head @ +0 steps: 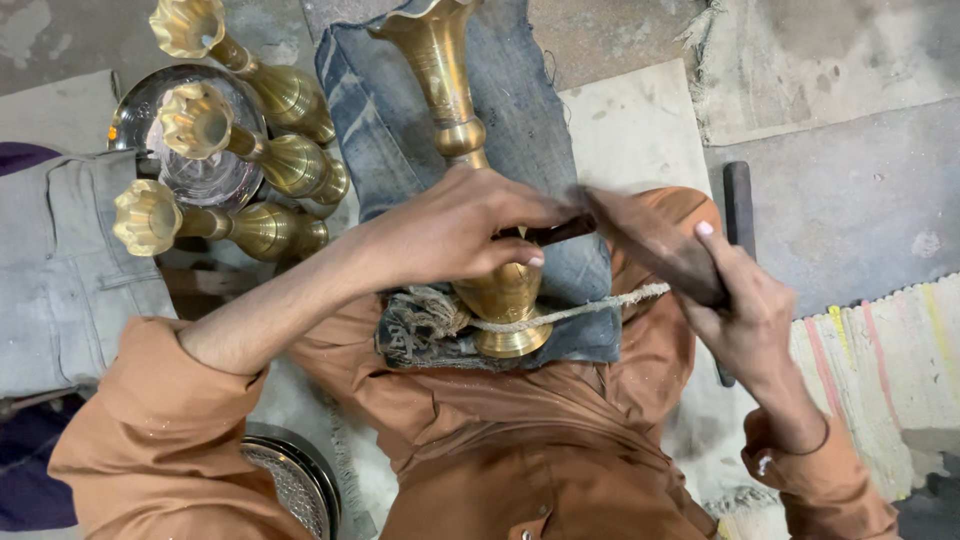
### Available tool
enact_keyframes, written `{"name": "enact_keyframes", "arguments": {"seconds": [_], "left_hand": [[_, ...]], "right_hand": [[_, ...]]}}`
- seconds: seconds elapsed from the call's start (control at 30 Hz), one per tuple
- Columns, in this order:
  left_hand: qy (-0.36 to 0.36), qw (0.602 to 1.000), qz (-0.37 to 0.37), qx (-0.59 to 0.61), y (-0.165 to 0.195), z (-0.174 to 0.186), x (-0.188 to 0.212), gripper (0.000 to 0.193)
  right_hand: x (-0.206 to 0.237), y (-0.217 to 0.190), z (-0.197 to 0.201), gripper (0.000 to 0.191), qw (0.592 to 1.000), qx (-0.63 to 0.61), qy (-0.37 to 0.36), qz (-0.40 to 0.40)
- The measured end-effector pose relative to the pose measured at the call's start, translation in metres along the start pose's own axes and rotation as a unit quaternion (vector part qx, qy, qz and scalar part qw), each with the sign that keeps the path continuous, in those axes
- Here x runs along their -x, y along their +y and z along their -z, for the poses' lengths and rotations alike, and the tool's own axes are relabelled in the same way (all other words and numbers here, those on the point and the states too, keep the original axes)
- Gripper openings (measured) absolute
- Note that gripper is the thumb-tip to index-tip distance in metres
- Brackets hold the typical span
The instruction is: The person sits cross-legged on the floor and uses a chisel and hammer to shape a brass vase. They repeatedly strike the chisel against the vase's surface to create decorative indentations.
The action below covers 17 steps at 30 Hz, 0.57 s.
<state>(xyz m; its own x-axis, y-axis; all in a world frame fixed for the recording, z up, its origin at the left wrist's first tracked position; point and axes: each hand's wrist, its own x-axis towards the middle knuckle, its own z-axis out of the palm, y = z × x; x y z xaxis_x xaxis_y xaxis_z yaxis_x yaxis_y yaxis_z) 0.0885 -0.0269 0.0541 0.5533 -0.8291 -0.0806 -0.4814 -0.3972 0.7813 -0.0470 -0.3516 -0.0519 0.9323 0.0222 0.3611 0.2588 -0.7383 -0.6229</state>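
Brass vase (462,150): tall, fluted, lying lengthwise on a strip of denim over the seated person's lap, foot toward the body, mouth pointing away.
Denim cloth (545,130): frayed blue strip beneath the vase, its only padding; should it creep sideways, the vase would likely roll off the lap.
Three finished vases (250,150): lying left of the brass vase, beside a round metal tray (135,105); close enough that a slipped stroke could plausibly knock them.
Left hand (455,230): clenched over the vase's lower body, pinning it and steadying a dark rod (555,232); the fingers sit right beside the working point, so a skid would probably catch them.
Right hand (745,315): right of the vase, grasping a dark wooden tool (650,245) angled toward the vase.
Rope (575,312): looped round the vase's foot; if it slackens, the vase may turn under pressure and be marred.
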Motion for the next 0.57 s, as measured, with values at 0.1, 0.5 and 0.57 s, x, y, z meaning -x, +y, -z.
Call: {"name": "enact_keyframes", "arguments": {"seconds": [0.1, 0.5, 0.57], "left_hand": [[0.109, 0.984, -0.133, -0.051, -0.004, -0.001, 0.007, 0.047], [0.15, 0.986, -0.066, -0.024, 0.003, -0.005, 0.017, 0.046], [0.116, 0.993, 0.005, -0.004, 0.006, -0.004, 0.019, 0.041]], "right_hand": [[-0.015, -0.001, 0.0, 0.052, 0.997, -0.071, -0.01, -0.022], [-0.047, 0.006, 0.019, 0.054, 0.994, -0.062, -0.085, -0.031], [-0.045, 0.013, 0.016, 0.058, 0.991, -0.075, -0.097, -0.046]]}}
